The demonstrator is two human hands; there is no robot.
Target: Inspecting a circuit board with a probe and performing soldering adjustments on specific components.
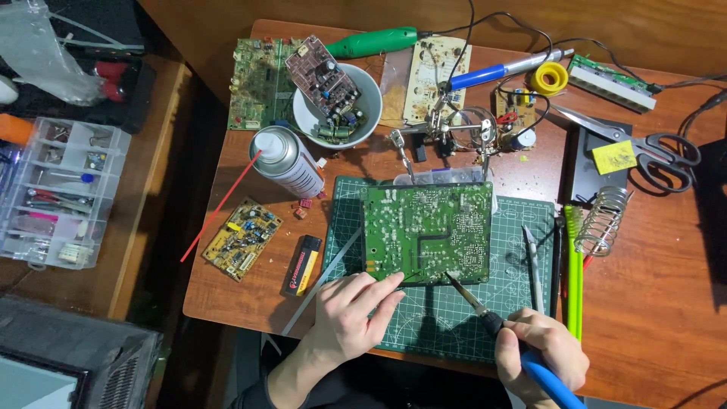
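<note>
Head view, as we log it: green circuit board (426, 231) on cutting mat (515, 220), mid-tabletop; left hand (350, 318) half-curled, fingertips pinning its near edge, gripping nothing; right hand (541, 352) closed around blue-handled soldering iron (485, 314), tip at board's edge. Risk: tip slipping onto nearby fingers.

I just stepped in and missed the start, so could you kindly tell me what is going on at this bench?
A person is soldering on a large green circuit board that lies solder side up on a green cutting mat. The right hand holds a blue-handled soldering iron, its tip at the board's near edge. The left hand rests on the mat with fingertips against that same edge. A spray can, a white bowl holding another board, scissors and an iron stand lie around on the wooden table.
</note>
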